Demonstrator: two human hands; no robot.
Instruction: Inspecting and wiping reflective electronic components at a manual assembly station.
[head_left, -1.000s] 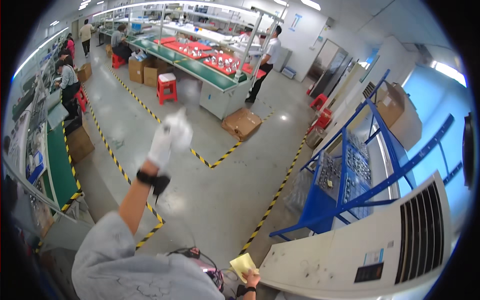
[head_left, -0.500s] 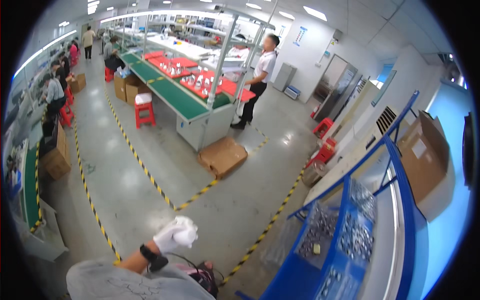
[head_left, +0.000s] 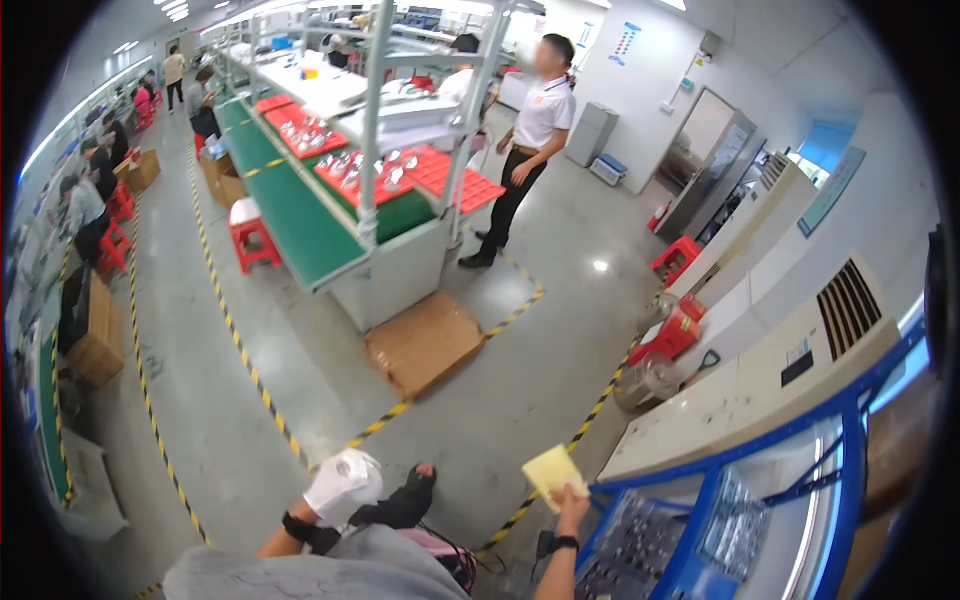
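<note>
My left hand [head_left: 345,484], in a white glove, is curled closed in front of my body. Whatever it may hold is too blurred against the glove to make out. On the right, my bare right hand [head_left: 571,503] grips a flat pale-yellow card [head_left: 553,473] by its lower edge, fingers closed on it. Just beside this hand stands a blue rack [head_left: 715,478] with clear bags of small metal parts [head_left: 735,520] on its shelves.
Ahead, a flattened cardboard box [head_left: 425,345] lies at the end of a green-topped workbench [head_left: 300,205] carrying red trays [head_left: 455,178]. A person in a white shirt [head_left: 540,115] stands beside it. Yellow-black floor tape [head_left: 245,365] marks lanes. A large beige cabinet unit [head_left: 770,350] stands right.
My right hand has come into view, holding the yellow card. I have moved forward: the workbench and cardboard look closer. The person in white has turned more toward me.
</note>
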